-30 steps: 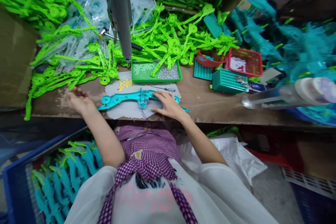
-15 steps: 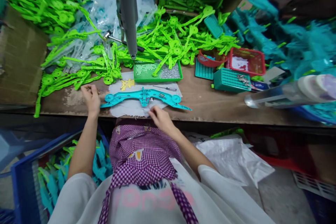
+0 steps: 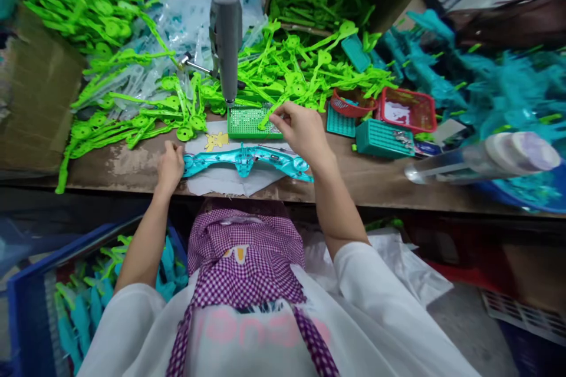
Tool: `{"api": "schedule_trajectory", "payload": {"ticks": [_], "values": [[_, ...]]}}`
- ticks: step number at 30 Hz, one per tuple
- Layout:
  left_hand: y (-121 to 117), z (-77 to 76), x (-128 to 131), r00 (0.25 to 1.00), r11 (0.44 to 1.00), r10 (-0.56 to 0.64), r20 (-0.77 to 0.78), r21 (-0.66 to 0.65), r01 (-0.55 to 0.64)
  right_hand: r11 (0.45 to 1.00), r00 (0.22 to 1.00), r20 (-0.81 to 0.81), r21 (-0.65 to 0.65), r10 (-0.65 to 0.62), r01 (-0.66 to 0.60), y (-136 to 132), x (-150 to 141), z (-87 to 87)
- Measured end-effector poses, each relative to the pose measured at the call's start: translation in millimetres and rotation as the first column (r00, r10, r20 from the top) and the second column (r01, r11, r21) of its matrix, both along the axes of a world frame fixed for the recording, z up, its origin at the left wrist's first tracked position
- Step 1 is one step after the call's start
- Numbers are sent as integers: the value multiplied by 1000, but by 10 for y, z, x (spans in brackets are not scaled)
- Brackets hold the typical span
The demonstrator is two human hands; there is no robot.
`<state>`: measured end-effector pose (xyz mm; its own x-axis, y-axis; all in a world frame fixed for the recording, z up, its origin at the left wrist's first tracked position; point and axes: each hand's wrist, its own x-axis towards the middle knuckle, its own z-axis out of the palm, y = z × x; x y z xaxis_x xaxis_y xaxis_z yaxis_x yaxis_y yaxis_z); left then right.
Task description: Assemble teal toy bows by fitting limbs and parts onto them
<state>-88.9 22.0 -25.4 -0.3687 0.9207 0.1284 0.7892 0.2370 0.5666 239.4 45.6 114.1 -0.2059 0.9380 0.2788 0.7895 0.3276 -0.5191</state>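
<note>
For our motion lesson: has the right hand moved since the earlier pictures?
Yes: the right hand moved forward, past the blue part to the green tray.

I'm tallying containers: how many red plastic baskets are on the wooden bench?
2: rounded red basket, right of the right hand; rectangular red basket beside it. More may be hidden.

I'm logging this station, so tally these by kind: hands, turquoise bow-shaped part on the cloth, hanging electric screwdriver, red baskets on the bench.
Left hand and right hand: 2
Turquoise bow-shaped part: 1
Electric screwdriver: 1
Round red basket and rectangular red basket: 2
Total: 6
</note>
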Motion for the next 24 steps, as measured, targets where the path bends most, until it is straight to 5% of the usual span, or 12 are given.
{"api": "schedule_trajectory", "payload": {"ticks": [9,15,19,24], "values": [[23,9,-33,997,998,-57,-47,-42,55,993,953,-290,-43,92,-109,-370,183,30],[21,72,-32,994,990,-113,-8,-90,112,970,915,-322,96,241,-222,148,-357,-97],[-1,97,-64,989,984,-146,25,-102,148,982,984,-179,187,0,34,617,-325,-406],[-8,-5,-167,967,982,-178,184,-26,185,948,945,87,77,-315,309,838,300,-859]]}}
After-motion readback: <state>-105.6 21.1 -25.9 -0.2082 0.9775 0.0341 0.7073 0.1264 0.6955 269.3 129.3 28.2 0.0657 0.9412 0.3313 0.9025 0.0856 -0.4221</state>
